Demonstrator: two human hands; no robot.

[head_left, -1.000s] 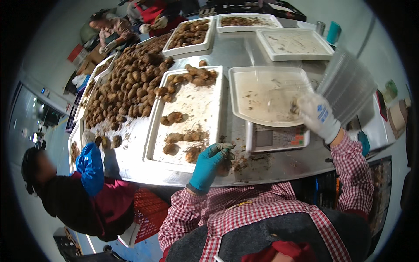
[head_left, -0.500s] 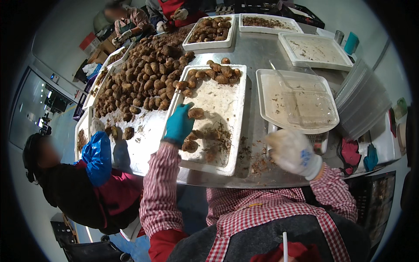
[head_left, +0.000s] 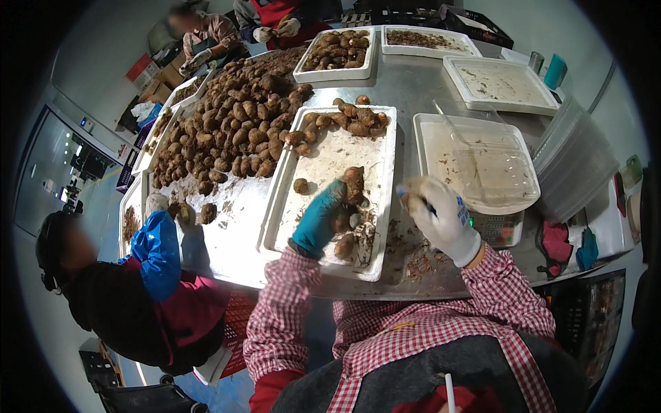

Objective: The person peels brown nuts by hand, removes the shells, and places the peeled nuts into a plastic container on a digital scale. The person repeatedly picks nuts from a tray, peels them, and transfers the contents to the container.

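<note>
My left hand [head_left: 318, 218], in a teal glove, grips a brown, root-like tuber [head_left: 353, 182] in the front white tray [head_left: 279, 199]. Other tubers lie beside and below it. Just right of that tray, my right hand [head_left: 437, 217], in a white glove with stained fingertips, has its fingers curled; what they hold, if anything, I cannot make out. Beyond it a shallow tray [head_left: 434, 151] with a clear plastic container [head_left: 475, 135] on it rests on a scale [head_left: 499, 233].
A big tuber pile [head_left: 231, 131] fills the left. Back trays [head_left: 499, 82] hold tubers or scraps. Clear containers [head_left: 571, 158] stand stacked right, near pink [head_left: 554, 241] and teal gloves [head_left: 586, 249]. A co-worker in a blue sleeve [head_left: 155, 255] works at left; others [head_left: 206, 38] stand behind.
My left hand went into the tray, then shifted right and took hold of a tuber. My right hand left the plastic container, came down leftward and now sits higher by the front tray.
</note>
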